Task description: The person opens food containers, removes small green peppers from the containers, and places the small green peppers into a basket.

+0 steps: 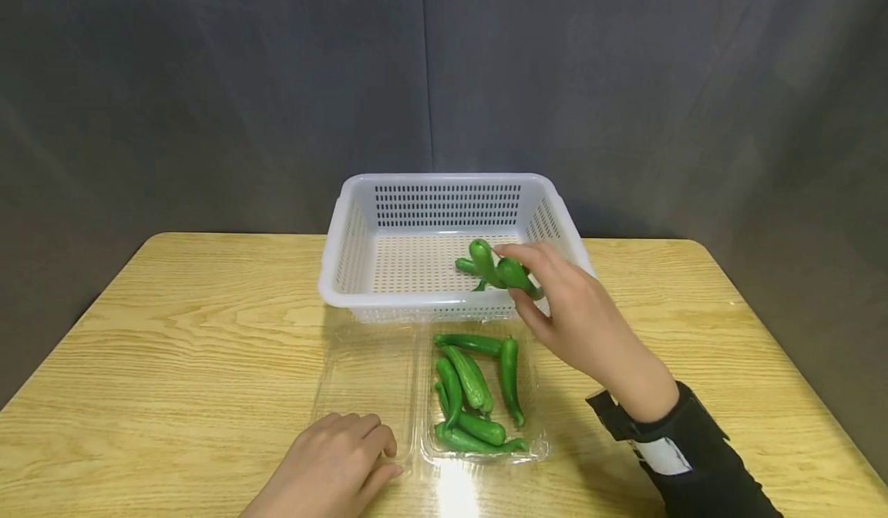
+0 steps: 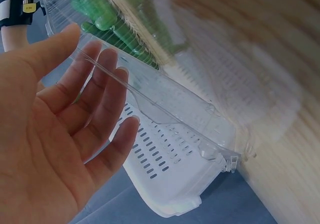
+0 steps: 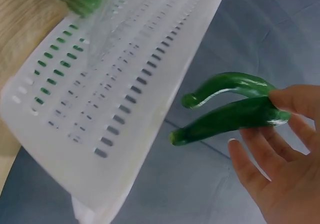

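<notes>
My right hand (image 1: 548, 294) pinches two green peppers (image 1: 496, 270) by their stem ends, above the front right corner of a white perforated basket (image 1: 333, 248). In the right wrist view the two peppers (image 3: 230, 109) stick out from the fingertips of the right hand (image 3: 280, 169), beside the basket (image 3: 100, 109). A clear plastic clamshell (image 1: 368, 379) lies open in front of the basket, with several green peppers (image 1: 472, 395) in its right half. My left hand (image 1: 340, 460) rests with relaxed fingers at the near edge of the clamshell's empty left half. The left hand (image 2: 60, 134) touches the clear plastic (image 2: 165, 104).
The basket stands at the back middle of a wooden table (image 1: 173, 348) and holds nothing I can see. A dark grey cloth (image 1: 208, 79) hangs behind. Bare wood lies to the left and right of the containers. A black strap (image 1: 680, 449) wraps my right wrist.
</notes>
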`<state>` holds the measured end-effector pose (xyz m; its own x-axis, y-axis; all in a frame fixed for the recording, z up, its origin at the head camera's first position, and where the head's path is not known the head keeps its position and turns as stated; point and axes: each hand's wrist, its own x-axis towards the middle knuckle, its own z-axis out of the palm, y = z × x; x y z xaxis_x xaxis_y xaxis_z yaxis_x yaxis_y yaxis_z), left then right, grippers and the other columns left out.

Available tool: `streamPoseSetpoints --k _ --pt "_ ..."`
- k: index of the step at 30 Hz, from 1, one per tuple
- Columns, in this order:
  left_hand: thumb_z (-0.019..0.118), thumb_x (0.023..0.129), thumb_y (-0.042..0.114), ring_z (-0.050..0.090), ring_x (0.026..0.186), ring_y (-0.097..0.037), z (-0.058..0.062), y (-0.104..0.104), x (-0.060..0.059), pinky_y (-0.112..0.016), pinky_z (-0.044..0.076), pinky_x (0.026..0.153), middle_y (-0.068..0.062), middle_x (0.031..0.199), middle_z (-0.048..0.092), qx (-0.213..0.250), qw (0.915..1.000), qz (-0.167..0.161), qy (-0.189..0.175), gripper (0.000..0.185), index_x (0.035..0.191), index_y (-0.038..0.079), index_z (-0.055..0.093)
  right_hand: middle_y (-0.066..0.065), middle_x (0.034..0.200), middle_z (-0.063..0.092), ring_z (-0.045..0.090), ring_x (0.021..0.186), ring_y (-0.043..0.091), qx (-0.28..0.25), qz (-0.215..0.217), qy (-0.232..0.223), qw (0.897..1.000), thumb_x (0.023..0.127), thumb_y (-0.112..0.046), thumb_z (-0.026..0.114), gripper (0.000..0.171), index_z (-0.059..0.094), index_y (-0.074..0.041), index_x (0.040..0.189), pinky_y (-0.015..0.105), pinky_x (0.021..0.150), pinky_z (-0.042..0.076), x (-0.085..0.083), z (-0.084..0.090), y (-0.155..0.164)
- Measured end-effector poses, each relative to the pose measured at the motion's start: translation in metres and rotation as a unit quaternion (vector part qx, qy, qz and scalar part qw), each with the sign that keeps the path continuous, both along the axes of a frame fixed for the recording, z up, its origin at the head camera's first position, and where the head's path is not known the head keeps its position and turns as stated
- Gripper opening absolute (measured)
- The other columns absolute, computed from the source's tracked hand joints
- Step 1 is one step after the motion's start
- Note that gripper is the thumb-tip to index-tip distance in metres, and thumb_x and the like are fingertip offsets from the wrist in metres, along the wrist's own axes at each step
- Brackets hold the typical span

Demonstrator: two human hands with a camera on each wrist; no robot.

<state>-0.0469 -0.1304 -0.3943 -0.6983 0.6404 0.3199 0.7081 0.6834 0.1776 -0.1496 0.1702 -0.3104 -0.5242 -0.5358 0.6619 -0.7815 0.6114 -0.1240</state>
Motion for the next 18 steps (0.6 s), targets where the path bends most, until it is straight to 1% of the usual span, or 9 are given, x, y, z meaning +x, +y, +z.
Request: streamPoseSetpoints --k 4,7,14,18 --pt "0.075 0.084 0.032 0.049 0.065 -0.002 0.001 0.001 0.002 -0.026 0.047 0.062 0.014 0.076 0.054 0.004 0.9999 0.004 0.01 0.018 0.08 0.018 0.064 0.014 0.117 0.061 0.06 0.091 0.024 -0.01 -0.007 0.005 1.0 0.081 0.008 0.072 0.058 0.049 -0.002 0.134 0.04 0.07 0.052 -0.005 -0.003 0.004" --pt "0.076 0.084 0.032 0.049 0.065 -0.002 0.001 0.002 0.003 -0.026 0.047 0.063 0.014 0.075 0.053 0.006 0.9999 0.006 0.012 0.019 0.08 0.018 0.064 0.016 0.118 0.061 0.062 0.093 0.027 -0.016 -0.015 0.01 1.0 0.082 0.008 0.072 0.056 0.05 -0.001 0.133 0.043 0.072 0.053 -0.009 -0.004 0.007" --pt "0.075 0.084 0.032 0.052 0.066 -0.004 0.002 0.003 0.003 -0.028 0.048 0.064 0.013 0.077 0.055 -0.002 0.9999 0.011 0.006 0.019 0.081 0.018 0.064 0.014 0.113 0.063 0.064 0.087 0.026 -0.016 -0.031 0.011 0.999 0.081 0.008 0.073 0.054 0.053 -0.001 0.131 0.042 0.071 0.054 -0.013 -0.008 0.011" --pt "0.075 0.084 0.033 0.052 0.066 -0.005 0.003 0.003 0.003 -0.028 0.048 0.064 0.012 0.077 0.056 -0.005 0.9999 0.013 0.007 0.019 0.081 0.018 0.064 0.015 0.117 0.065 0.065 0.095 0.029 -0.012 -0.037 0.017 0.999 0.08 0.008 0.074 0.054 0.056 -0.001 0.13 0.044 0.078 0.054 -0.015 -0.01 0.013"
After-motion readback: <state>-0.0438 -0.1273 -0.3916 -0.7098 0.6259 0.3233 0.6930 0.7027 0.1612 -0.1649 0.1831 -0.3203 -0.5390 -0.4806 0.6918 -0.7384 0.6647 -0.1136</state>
